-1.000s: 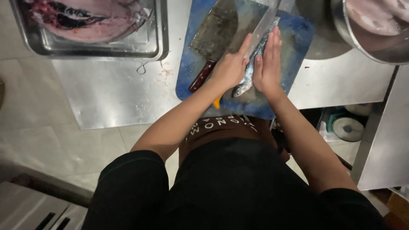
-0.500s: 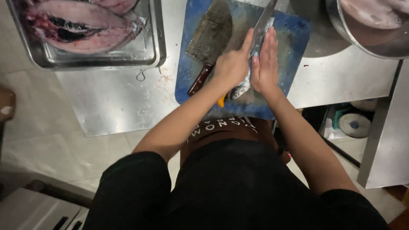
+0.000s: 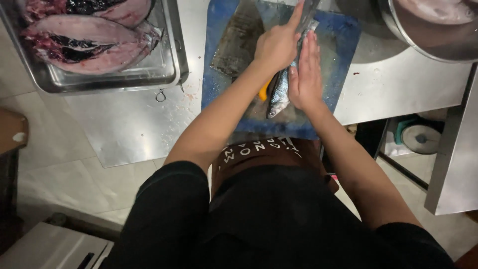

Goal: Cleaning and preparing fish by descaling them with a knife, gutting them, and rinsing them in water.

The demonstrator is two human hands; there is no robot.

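A small silvery fish (image 3: 279, 94) lies lengthwise on a blue cutting board (image 3: 338, 45). My right hand (image 3: 304, 74) lies flat on top of the fish, fingers straight, pressing it down. My left hand (image 3: 278, 46) is closed on a knife with a yellow handle (image 3: 264, 89); its blade (image 3: 306, 15) runs along the fish beside my right hand's fingers. A cleaver (image 3: 236, 42) lies flat on the board left of my left hand, partly hidden by my forearm.
A steel tray (image 3: 164, 65) at the upper left holds large split fish (image 3: 84, 42). A big metal bowl (image 3: 423, 35) stands at the upper right. All rest on a steel table (image 3: 134, 119). A round lidded container (image 3: 420, 138) sits below the table's right end.
My left hand and the knife slid farther up the fish, away from me. More of the fish's near end now shows. My right hand stayed flat on it.
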